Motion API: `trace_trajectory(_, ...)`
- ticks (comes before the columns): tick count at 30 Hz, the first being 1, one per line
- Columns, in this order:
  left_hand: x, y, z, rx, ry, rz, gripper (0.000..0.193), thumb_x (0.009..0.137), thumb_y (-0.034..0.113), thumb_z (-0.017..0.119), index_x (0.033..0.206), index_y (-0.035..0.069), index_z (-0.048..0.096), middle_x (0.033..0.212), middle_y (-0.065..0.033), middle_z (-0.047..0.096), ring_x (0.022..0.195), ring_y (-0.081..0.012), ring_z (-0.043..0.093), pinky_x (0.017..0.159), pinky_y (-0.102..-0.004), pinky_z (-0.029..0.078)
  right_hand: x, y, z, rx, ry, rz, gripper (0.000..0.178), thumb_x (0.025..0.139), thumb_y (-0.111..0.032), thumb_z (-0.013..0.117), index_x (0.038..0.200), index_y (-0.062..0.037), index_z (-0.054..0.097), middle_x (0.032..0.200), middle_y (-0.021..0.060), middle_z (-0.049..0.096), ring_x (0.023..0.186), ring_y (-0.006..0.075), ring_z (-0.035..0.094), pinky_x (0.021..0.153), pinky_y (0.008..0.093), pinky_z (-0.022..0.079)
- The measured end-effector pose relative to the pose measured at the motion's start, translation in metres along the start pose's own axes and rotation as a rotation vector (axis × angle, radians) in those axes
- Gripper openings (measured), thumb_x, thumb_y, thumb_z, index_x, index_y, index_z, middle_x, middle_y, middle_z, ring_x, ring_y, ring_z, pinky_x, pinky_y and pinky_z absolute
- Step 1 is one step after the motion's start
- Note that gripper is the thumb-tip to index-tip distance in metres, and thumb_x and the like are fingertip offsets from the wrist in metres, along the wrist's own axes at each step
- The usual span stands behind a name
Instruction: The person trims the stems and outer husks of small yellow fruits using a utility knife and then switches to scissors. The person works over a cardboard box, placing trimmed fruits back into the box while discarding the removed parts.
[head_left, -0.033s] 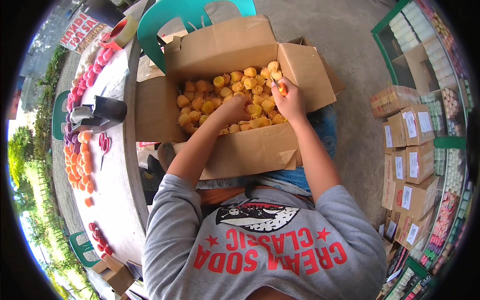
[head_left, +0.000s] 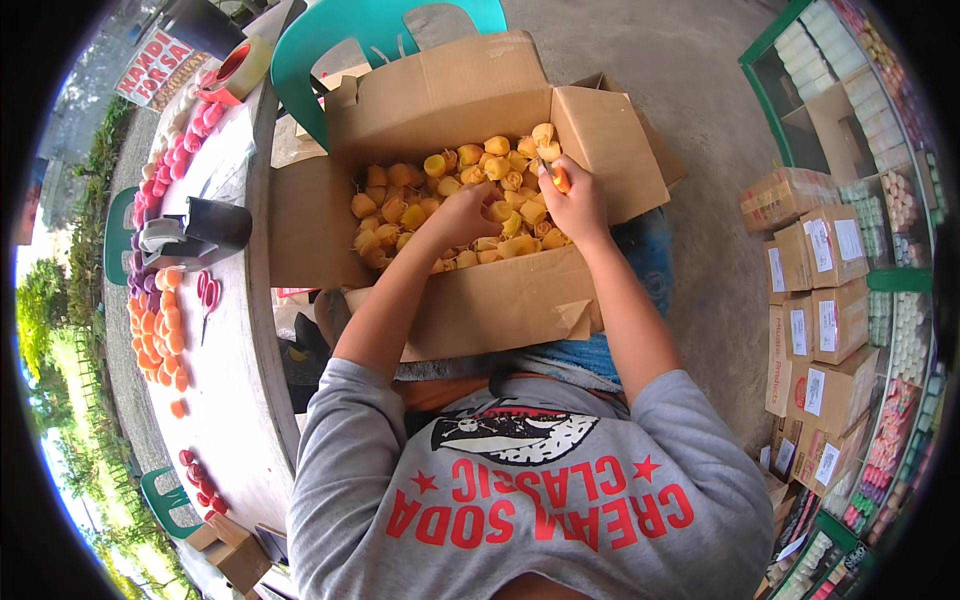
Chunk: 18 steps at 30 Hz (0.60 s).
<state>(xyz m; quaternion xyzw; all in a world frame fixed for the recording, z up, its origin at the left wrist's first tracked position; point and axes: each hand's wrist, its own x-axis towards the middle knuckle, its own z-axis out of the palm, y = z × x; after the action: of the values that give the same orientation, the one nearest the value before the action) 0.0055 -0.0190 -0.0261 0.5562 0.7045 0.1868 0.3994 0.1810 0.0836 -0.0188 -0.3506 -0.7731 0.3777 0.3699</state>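
On my lap rests an open cardboard box filled with yellow and orange rose-shaped flowers. My left hand reaches into it from the near side, its fingers curled at a yellow flower; the fingertips are partly hidden. At the box's right end, my right hand is closed round a small tool with an orange handle. A thin dark tip of that tool points up toward the flowers, and its exact kind is hard to make out.
A white table along the left bears a tape dispenser, red-handled scissors and rows of pink, purple, orange and red flowers. A teal chair stands behind the box. Stacked cartons and filled shelves line the right.
My left hand has shifted slightly at the flowers, and the whole view has moved a little. My right hand keeps its hold on the orange-handled tool.
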Motion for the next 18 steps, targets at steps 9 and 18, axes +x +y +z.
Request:
trace_trajectory(9,-0.017,0.012,-0.005,-1.755,0.361,0.291,0.039,0.093,0.032,0.031,0.110,0.005,0.054,0.095,-0.0088,0.055,0.073,-0.0183,0.052,0.070,-0.0312,0.046,0.007,-0.004,0.003,-0.237,-0.180,-0.090,0.020,0.077,-0.023,0.066,0.076,-0.0074,0.053,0.070,0.0113,0.063,0.067,0.0334,0.062,0.056,0.0427,0.048)
trace_trajectory(18,-0.009,0.017,0.019,-0.795,0.663,0.066,0.046,0.102,0.039,0.025,0.094,0.005,0.054,0.064,0.0002,0.045,0.051,-0.0073,0.041,0.048,-0.0232,0.037,-0.001,-0.014,0.008,-0.415,-0.255,-0.307,0.021,0.069,-0.015,0.068,0.078,-0.0075,0.051,0.072,0.0094,0.062,0.066,0.0302,0.063,0.055,0.0412,0.048)
